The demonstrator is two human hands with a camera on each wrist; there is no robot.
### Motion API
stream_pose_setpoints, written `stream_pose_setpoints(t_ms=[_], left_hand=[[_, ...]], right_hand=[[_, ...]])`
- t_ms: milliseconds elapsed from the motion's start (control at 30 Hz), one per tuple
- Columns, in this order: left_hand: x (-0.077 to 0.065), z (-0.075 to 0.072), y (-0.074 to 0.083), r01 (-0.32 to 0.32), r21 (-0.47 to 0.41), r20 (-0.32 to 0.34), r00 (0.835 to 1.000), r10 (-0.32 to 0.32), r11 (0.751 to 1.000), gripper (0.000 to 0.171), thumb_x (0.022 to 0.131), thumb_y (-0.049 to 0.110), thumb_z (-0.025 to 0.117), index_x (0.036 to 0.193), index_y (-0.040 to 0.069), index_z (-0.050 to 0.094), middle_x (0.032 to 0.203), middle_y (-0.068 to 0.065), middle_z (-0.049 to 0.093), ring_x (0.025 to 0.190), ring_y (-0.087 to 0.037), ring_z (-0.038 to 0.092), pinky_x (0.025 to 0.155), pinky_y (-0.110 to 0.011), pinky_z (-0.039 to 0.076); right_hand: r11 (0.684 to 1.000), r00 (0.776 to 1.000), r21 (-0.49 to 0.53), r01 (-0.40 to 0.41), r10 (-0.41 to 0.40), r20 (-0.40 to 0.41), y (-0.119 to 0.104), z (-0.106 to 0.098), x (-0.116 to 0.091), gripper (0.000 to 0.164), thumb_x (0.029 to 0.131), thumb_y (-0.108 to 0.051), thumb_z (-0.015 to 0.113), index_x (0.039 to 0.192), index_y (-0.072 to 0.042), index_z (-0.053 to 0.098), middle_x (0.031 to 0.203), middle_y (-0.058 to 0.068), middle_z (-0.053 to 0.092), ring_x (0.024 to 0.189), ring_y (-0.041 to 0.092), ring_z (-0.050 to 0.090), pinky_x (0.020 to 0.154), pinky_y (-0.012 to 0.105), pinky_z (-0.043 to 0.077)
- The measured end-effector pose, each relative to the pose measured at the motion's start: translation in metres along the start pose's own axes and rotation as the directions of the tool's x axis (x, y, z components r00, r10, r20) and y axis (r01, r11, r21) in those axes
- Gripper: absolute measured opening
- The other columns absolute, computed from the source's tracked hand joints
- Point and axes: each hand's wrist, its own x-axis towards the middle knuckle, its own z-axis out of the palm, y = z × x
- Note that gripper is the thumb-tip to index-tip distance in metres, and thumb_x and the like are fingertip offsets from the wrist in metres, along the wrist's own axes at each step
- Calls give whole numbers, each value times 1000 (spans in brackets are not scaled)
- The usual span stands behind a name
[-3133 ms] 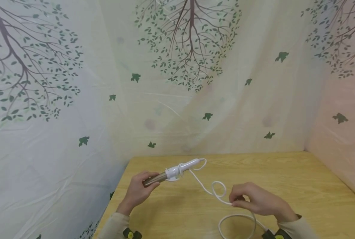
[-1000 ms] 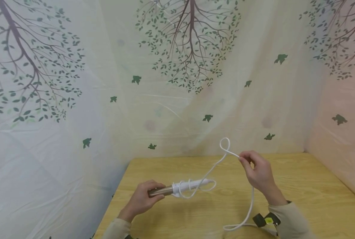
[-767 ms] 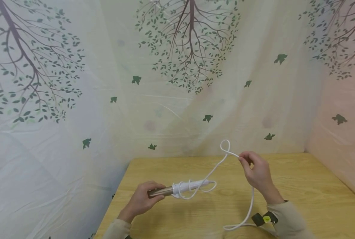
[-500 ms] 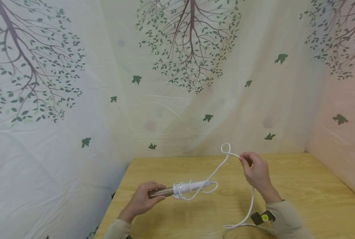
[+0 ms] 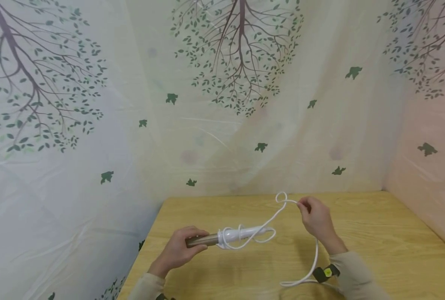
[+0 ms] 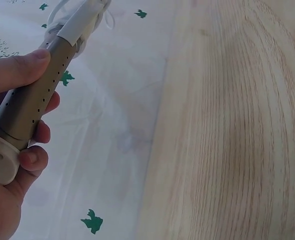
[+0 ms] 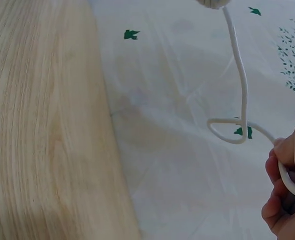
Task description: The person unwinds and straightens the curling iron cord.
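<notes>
A curling iron (image 5: 231,236) with a gold barrel and white handle is held nearly level above the table in the head view. My left hand (image 5: 177,252) grips its barrel end. The left wrist view shows thumb and fingers round the barrel (image 6: 33,102), which has rows of small holes. White cord (image 7: 241,75) winds loosely round the handle, then rises to a small loop near my right hand (image 5: 319,221). That hand pinches the cord between thumb and fingertips. Below it the cord hangs down to the table and passes behind the right wrist.
The wooden table (image 5: 379,241) meets hanging fabric at the back and sides. Printed trees and green leaf shapes cover the fabric (image 5: 222,162). Each wrist carries a dark strap (image 5: 321,274) with a yellow mark.
Compared with the oldest frame, my right hand has raised the cord, then lowered it slightly. More cord is loose from the handle. The curling iron has shifted right and down and become more level.
</notes>
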Motion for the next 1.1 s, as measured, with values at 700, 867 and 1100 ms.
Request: stream_pose_setpoints(t_ms=[700, 867, 1100], left_hand=[[1, -5, 1, -52, -65, -24, 998, 50, 997, 28, 83, 22, 78, 111, 21, 71, 99, 5, 71, 82, -8, 64, 70, -27, 52], [2, -8, 2, -44, -66, -51, 998, 41, 997, 28, 82, 20, 79, 110, 22, 71, 99, 5, 71, 82, -9, 64, 70, -28, 52], [2, -11, 4, -17, -78, -69, 998, 12, 997, 28, 84, 22, 77, 111, 21, 71, 100, 4, 71, 84, -10, 64, 72, -27, 52]], right_hand=[[988, 930, -145, -46, 95, 354, 18, 21, -20, 10, 87, -4, 66, 78, -5, 63, 68, 2, 60, 63, 14, 53, 61, 35, 46], [983, 905, -169, -72, 136, 403, 23, 23, -25, 10, 86, -5, 67, 77, -5, 63, 69, 3, 62, 63, 14, 53, 60, 34, 46], [977, 864, -182, -112, 186, 467, 25, 23, -32, 10, 87, -5, 66, 77, -4, 62, 68, 2, 60, 61, 14, 51, 57, 31, 43]])
